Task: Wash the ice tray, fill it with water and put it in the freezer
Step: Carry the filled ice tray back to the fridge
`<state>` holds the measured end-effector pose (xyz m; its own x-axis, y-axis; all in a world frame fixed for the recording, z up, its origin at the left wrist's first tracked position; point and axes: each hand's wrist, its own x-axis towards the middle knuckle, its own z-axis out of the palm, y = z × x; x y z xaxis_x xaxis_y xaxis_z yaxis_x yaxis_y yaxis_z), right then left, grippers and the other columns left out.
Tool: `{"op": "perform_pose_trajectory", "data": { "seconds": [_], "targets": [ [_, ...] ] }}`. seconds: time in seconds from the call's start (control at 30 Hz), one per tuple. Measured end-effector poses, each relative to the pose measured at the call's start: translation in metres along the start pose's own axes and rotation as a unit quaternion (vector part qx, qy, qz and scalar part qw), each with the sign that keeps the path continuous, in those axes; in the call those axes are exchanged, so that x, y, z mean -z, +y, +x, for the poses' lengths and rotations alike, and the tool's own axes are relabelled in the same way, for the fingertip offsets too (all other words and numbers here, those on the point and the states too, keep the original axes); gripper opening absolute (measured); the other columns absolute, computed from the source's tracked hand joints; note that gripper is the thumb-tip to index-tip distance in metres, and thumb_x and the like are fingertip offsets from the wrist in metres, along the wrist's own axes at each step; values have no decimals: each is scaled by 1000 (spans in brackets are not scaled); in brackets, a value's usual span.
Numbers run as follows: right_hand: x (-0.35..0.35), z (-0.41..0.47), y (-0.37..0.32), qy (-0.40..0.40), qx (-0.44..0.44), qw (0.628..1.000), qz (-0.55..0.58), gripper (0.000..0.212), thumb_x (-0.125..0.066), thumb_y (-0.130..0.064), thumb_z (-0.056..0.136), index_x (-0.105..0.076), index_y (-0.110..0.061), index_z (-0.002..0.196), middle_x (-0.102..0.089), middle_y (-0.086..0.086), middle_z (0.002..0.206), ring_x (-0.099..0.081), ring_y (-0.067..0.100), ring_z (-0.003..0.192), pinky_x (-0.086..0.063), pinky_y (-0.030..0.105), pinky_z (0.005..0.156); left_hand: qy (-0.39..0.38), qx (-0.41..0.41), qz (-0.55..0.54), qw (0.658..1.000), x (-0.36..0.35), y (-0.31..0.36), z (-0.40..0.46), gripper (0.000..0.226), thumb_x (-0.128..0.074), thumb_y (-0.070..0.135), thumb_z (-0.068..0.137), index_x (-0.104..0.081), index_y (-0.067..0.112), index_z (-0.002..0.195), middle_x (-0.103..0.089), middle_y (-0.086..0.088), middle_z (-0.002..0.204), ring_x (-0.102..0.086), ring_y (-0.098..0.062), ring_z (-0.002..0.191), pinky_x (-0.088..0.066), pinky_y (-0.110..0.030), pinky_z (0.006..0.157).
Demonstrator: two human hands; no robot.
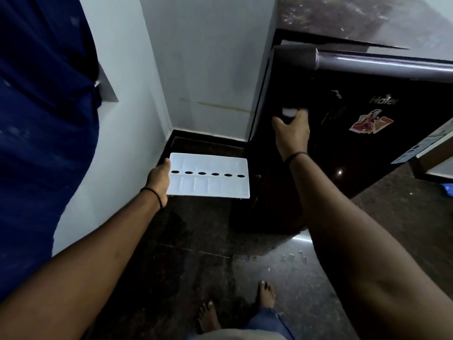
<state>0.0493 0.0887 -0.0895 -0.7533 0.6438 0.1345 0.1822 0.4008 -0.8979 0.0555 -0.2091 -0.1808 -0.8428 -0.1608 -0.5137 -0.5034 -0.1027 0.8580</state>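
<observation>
Left hand [158, 179] grips the white ice tray [209, 175] by its short left edge, holding it level out over the dark floor [196, 266], just left of the fridge, its row of oval holes running down the middle. Right hand [291, 130] is up on the dark fridge door [343, 143], fingers curled around the pale handle [289, 112] near the door's left edge, a colourful sticker [371, 123] off to the right. Pale wall [208, 69] sits behind the tray, blue cloth [44, 119] hangs on the far left, bare feet [264, 294] stand below
</observation>
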Motion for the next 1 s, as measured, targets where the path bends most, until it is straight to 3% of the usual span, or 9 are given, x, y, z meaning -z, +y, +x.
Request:
{"op": "perform_pose_trajectory", "data": {
  "seconds": [0.1, 0.23, 0.3, 0.43, 0.57, 0.7, 0.8, 0.93, 1.0],
  "targets": [
    [16, -19, 10, 1, 26, 999, 24, 38, -69, -27, 80, -55, -10, 111, -63, -6, 99, -63, 14, 96, -52, 34, 92, -5, 0, 5, 1000, -1, -1, -3, 42, -45, 44, 97, -57, 13, 123, -63, -9, 107, -63, -28, 86, -52, -37, 73],
    [36, -44, 22, 9, 52, 998, 43, 33, -68, -31, 78, -53, -19, 105, -62, -16, 88, -61, -7, 82, -49, 12, 75, -13, -4, 13, 1000, -1, -4, -10, 41, -45, 43, 97, -57, 14, 123, -63, -8, 107, -64, -26, 86, -51, -36, 72],
    [46, -56, 29, 22, 63, 996, 51, 28, -67, -33, 77, -53, -22, 99, -61, -18, 82, -58, -13, 74, -46, 8, 66, -13, 0, 16, 1000, -1, -5, -12, 43, -45, 45, 97, -56, 15, 125, -62, -7, 109, -62, -28, 93, -51, -38, 76],
    [57, -83, 42, 99, 65, 989, 91, 24, -66, -34, 73, -51, -21, 87, -57, -18, 69, -54, -12, 63, -41, 9, 60, -10, 9, 20, 1000, -1, -5, -18, 38, -45, 46, 96, -57, 19, 120, -63, -4, 99, -62, -22, 77, -51, -32, 65],
    [69, -103, 56, 153, 70, 979, 114, 27, -66, -34, 74, -51, -19, 91, -59, -32, 69, -53, -19, 62, -35, 1, 59, -13, 7, 19, 1000, -6, -7, -24, 40, -44, 46, 97, -56, 18, 123, -61, -7, 106, -62, -22, 76, -51, -33, 68],
    [90, -115, 71, 162, 77, 979, 94, 28, -64, -39, 71, -51, -21, 89, -59, -33, 68, -54, -18, 61, -35, 1, 56, -21, 1, 18, 1000, -15, -10, -31, 43, -44, 45, 97, -56, 14, 126, -62, -8, 111, -62, -27, 90, -51, -39, 79],
    [105, -123, 82, 172, 85, 979, 68, 27, -62, -41, 72, -49, -25, 89, -57, -25, 64, -54, -15, 61, -34, 3, 56, -23, -4, 13, 1000, -21, -13, -38, 43, -45, 45, 97, -57, 13, 124, -62, -9, 109, -62, -28, 89, -52, -41, 80],
    [131, -139, 97, 185, 89, 978, 39, 32, -60, -44, 73, -51, -21, 94, -53, -14, 67, -50, 1, 63, -36, 17, 58, -17, -15, 11, 1000, -29, -18, -50, 47, -48, 44, 96, -55, 11, 128, -61, -13, 121, -61, -32, 106, -48, -52, 95],
    [146, -149, 105, 191, 85, 977, 43, 31, -60, -44, 74, -53, -22, 94, -53, -10, 65, -49, -3, 60, -36, 12, 56, -21, -10, 14, 1000, -33, -20, -58, 48, -49, 46, 95, -54, 13, 130, -58, -13, 129, -58, -32, 115, -45, -56, 99]
  ]
}}
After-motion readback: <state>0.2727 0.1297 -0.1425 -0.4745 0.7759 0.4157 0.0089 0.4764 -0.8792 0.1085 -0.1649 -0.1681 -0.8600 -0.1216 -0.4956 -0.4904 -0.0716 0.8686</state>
